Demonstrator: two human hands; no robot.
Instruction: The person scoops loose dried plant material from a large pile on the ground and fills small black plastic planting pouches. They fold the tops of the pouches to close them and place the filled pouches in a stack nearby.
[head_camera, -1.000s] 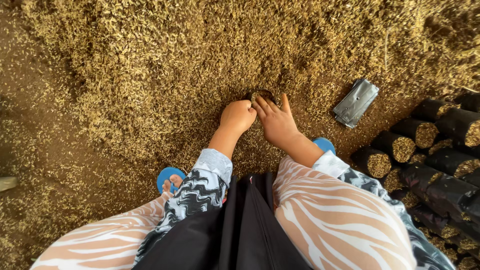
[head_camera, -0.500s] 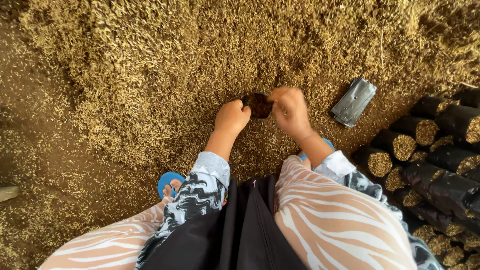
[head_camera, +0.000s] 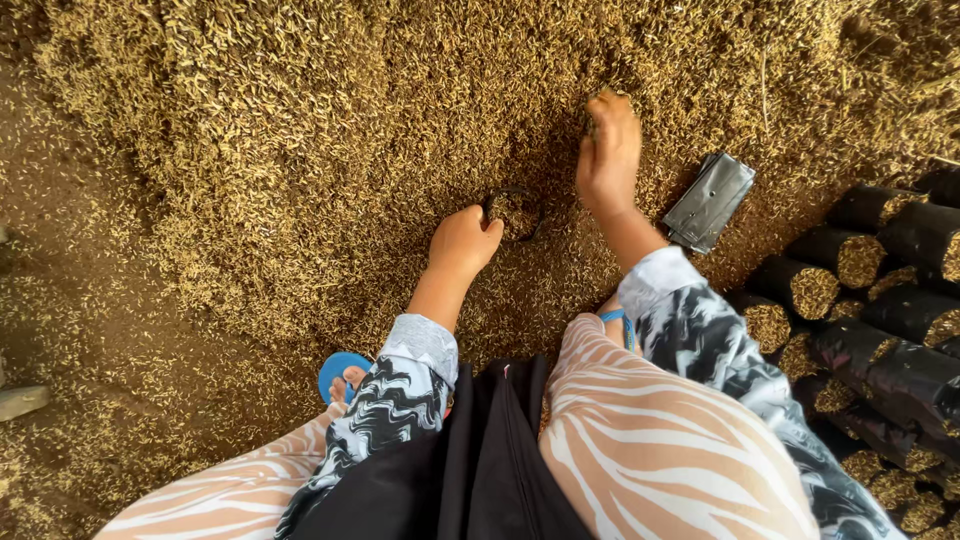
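Observation:
I squat over a big heap of rice husk (head_camera: 330, 140). My left hand (head_camera: 464, 243) grips the rim of a small black plastic bag (head_camera: 514, 212) that stands with its mouth open, filled with husk. My right hand (head_camera: 606, 152) is a little farther out and to the right, digging into the husk with fingers curled around a scoop of it. The bag's body is mostly hidden in the husk and behind my left hand.
A flat stack of black bags (head_camera: 709, 201) lies on the husk to the right. Several filled black bags (head_camera: 865, 300) lie stacked at the right edge. My blue sandals (head_camera: 340, 372) stand on the husk-strewn ground below.
My right hand has left the bag's mouth and reached up and to the right into the heap. The left hand stays on the bag, whose open rim now shows.

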